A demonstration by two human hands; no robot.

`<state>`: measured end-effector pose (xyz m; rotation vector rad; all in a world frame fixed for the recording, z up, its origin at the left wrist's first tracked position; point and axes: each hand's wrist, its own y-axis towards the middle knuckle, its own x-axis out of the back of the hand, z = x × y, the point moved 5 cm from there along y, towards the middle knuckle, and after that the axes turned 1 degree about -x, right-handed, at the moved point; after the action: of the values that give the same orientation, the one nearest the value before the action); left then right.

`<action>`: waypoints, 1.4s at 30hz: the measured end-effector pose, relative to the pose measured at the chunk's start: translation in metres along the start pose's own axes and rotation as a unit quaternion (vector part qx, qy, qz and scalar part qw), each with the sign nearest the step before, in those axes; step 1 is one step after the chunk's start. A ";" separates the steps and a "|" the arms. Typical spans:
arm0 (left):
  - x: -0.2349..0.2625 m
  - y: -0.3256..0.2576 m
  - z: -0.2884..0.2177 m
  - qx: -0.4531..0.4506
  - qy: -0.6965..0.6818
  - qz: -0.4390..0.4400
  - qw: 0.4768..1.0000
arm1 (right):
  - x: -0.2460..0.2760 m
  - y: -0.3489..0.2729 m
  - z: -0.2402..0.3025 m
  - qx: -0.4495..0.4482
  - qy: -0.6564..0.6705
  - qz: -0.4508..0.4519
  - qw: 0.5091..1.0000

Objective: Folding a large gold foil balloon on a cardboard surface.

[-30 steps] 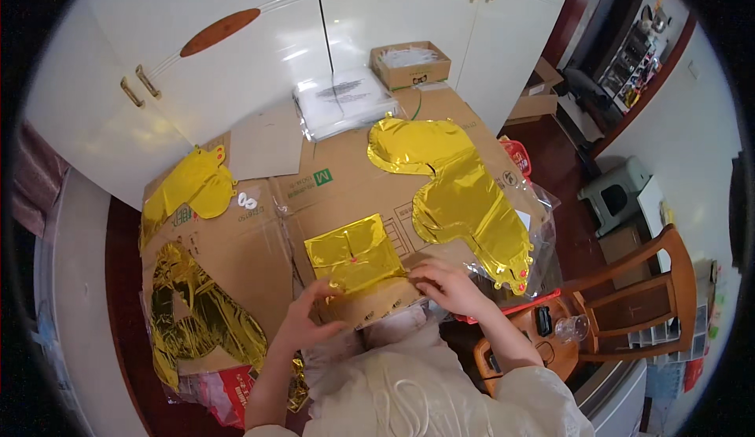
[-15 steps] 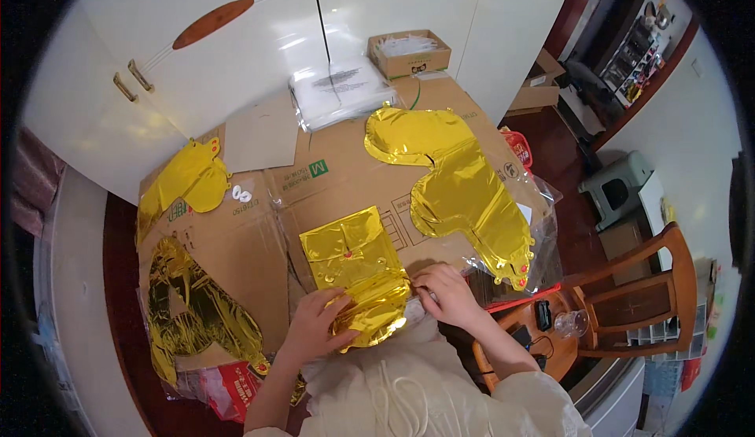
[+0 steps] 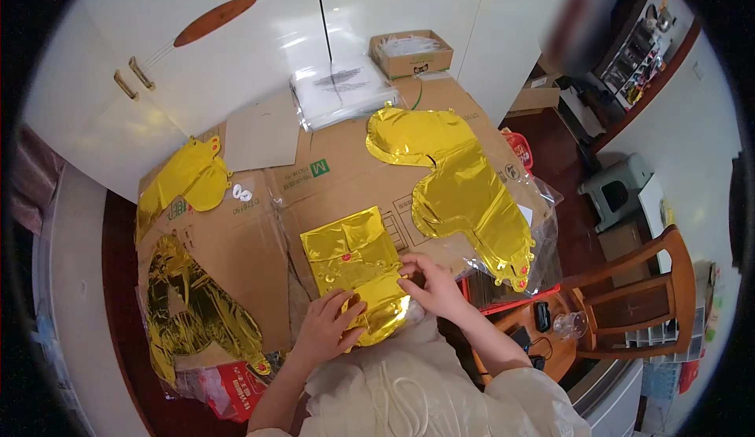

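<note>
A gold foil balloon (image 3: 346,242), folded into a flat rectangular packet, lies in front of me at the table's near edge, with a small red spot and tabs on it. Its near part is a shiny folded flap. My left hand (image 3: 326,327) rests on that flap's left side, fingers spread over the foil. At the packet's right edge is my right hand (image 3: 432,286), its thumb and fingers apart and touching the foil. Flat to the right lies a larger curved gold foil balloon (image 3: 464,193). On the left are an A-shaped gold one (image 3: 200,303) and another gold one (image 3: 200,181).
Cardboard (image 3: 236,240) covers the table. At the back sit a stack of clear plastic bags (image 3: 342,95), a small carton (image 3: 413,59) of white strips and a grey board (image 3: 261,132). White rings (image 3: 242,193) lie at left. A wooden chair (image 3: 629,303) stands at right.
My right hand has moved up and slightly left along the packet's edge, its thumb and fingers now further apart. The near flap has been folded further up. My left hand has shifted slightly right.
</note>
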<state>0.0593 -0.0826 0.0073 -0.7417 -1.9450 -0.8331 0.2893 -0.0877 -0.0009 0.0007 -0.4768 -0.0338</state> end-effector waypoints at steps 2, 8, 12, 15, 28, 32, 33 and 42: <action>-0.001 -0.001 0.001 -0.004 -0.007 -0.005 1.000 | -0.007 0.003 -0.007 0.000 0.045 0.016 0.999; 0.000 -0.002 0.006 0.007 -0.077 -0.028 0.997 | -0.018 0.007 -0.019 -0.049 0.148 0.059 0.986; 0.006 -0.004 0.014 0.116 -0.133 -0.082 0.981 | -0.022 0.007 -0.027 -0.031 0.216 0.060 0.974; -0.004 -0.008 0.028 0.198 -0.221 -0.099 0.950 | -0.024 0.008 -0.030 -0.031 0.234 0.084 0.968; -0.007 0.000 0.044 0.332 -0.317 -0.073 0.885 | -0.024 0.008 -0.026 -0.066 0.282 0.141 0.947; -0.004 0.004 0.042 0.328 -0.309 -0.103 0.887 | -0.024 0.006 -0.026 -0.063 0.255 0.119 0.958; -0.005 0.002 0.043 0.339 -0.307 -0.097 0.884 | -0.024 0.005 -0.024 -0.048 0.237 0.113 0.964; -0.013 -0.003 0.052 0.359 -0.283 -0.105 0.883 | -0.022 0.010 -0.016 -0.032 0.072 0.095 0.992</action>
<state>0.0378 -0.0464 -0.0256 -0.3297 -2.6463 0.0641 0.2775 -0.0773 -0.0255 -0.1046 -0.3304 0.1378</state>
